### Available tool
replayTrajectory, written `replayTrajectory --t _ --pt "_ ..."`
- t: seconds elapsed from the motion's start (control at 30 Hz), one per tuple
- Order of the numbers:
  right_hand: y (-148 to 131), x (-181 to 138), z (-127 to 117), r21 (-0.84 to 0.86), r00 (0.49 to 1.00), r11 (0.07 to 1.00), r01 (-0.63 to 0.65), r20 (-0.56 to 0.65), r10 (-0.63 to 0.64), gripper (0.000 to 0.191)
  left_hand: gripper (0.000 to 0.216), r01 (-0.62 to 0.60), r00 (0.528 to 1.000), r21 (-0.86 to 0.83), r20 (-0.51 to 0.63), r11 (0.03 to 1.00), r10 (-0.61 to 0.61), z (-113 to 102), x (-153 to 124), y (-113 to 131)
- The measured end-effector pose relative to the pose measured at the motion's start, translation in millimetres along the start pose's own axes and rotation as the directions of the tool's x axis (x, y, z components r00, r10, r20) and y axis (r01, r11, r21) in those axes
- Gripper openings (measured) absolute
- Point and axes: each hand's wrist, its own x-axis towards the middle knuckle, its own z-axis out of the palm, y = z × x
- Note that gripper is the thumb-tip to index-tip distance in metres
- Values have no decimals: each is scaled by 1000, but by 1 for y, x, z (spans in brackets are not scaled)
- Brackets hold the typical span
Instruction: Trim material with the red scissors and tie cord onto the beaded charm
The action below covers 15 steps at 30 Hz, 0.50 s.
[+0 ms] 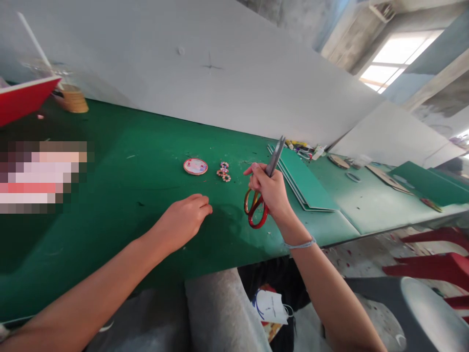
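My right hand is wrapped round a pair of scissors. Their metal blades point up and away, and the red and yellow handle loops hang below my fingers. To the left, my left hand hovers low over the green tabletop with its fingers curled together. Whatever may be between those fingertips is hidden. Beyond both hands lie an oval plaque with a reddish rim and pale printed face, and a cluster of small flower-shaped pieces. Neither hand touches them.
Stacked green boards lie just right of the scissors. Small tools and scraps sit along the grey wall panel. A red-sided object and a woven basket stand far left. Red chairs are at lower right.
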Motion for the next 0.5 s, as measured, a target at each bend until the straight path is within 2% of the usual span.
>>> replayTrajectory --t 0.1,0.2,0.33,0.5 --pt "-14 1 16 119 999 993 7 33 -11 32 21 18 1000 26 23 999 -19 -1 0 2" --pt "-20 2 37 160 995 987 -29 98 13 34 22 14 999 51 30 999 -15 -2 0 3" --pt "-8 2 57 72 992 996 -53 117 44 37 22 6 999 54 37 999 -7 -3 1 5" --pt "8 0 58 33 995 998 -60 79 57 34 22 19 997 52 79 998 -23 -6 2 5"
